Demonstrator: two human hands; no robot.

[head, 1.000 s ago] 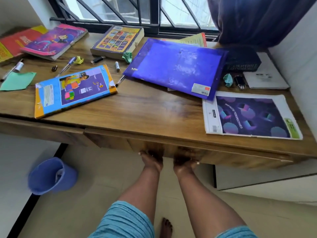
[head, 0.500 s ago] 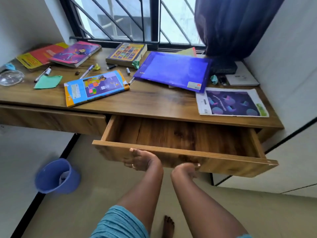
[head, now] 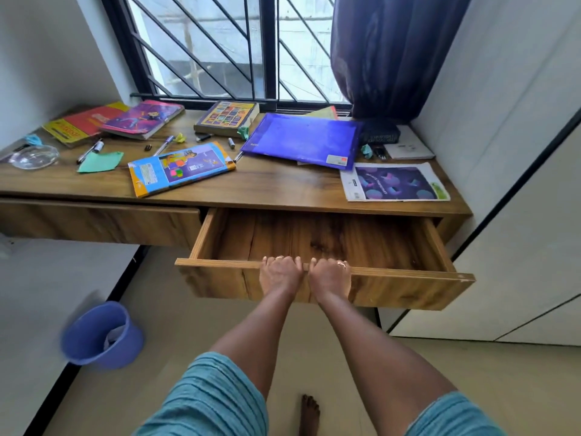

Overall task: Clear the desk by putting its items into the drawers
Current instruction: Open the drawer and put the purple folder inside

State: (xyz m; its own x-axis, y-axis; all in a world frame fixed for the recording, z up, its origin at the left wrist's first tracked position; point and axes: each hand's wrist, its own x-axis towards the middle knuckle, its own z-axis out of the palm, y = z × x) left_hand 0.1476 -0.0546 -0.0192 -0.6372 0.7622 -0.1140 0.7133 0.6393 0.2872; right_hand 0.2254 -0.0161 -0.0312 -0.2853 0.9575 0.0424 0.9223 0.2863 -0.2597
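1. Desk (head: 276, 190): wooden, under the window, littered end to end. Nothing is put away yet.
2. Drawer (head: 393, 287): the right-hand one stands open, bare inside. The left drawer (head: 103, 220) is shut.
3. Blue folder (head: 301, 138): back right, near the curtain, lying over loose papers. Judged light, floppy and slick, so take it by a long edge with support underneath.
4. Purple notebook (head: 394, 182) at front right and blue notebook (head: 180, 168) at mid-left: flat, light, fairly stiff. Pinch them at the spine. The thick book (head: 228, 116) at the back is likely heavier.
5. Glass dish (head: 34, 156): far left, fragile, so lift it by the rim. The pens (head: 163, 145) nearby will probably roll.
6. Left hand (head: 279, 275) and right hand (head: 330, 276): side by side, almost touching, fingers hooked over the top edge of the drawer front, gripping it. They hold nothing else.
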